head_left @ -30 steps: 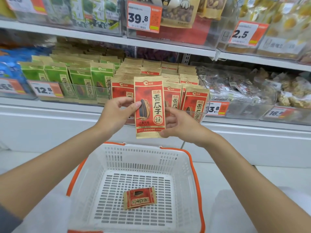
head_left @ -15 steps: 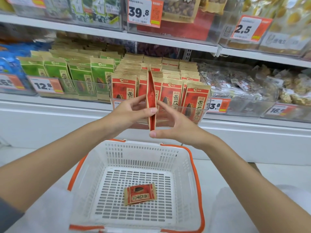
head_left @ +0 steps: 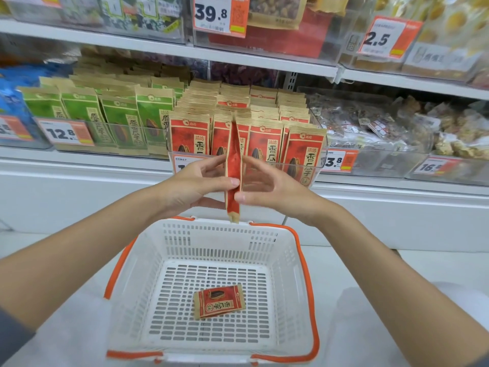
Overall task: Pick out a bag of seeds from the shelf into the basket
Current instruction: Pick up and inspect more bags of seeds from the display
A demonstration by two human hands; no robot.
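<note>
1. Left hand (head_left: pixel 197 182) pressed flat on one side of a thin red paper bag of seeds (head_left: pixel 234 165), thumb on its edge.
2. Right hand (head_left: pixel 267 188) pressed on the other side, fingers spread out, thumb tip touching the bag low down.
3. Bag squeezed between both hands, standing upright, edge turned to the camera, brown bottom tip hanging just above the far rim of the basket.
4. White plastic basket with orange rim and handles (head_left: pixel 296 263) right below the hands.
5. One small red seed packet (head_left: pixel 219 301) lying flat on the basket floor.
6. Behind the hands, rows of same red seed bags (head_left: pixel 304 152) in a clear shelf bin.
7. Green seed bags (head_left: pixel 121 123) to the left, clear bags of brown snacks (head_left: pixel 375 123) to the right.
8. White and orange price tags (head_left: pixel 65 132) along the shelf fronts.
</note>
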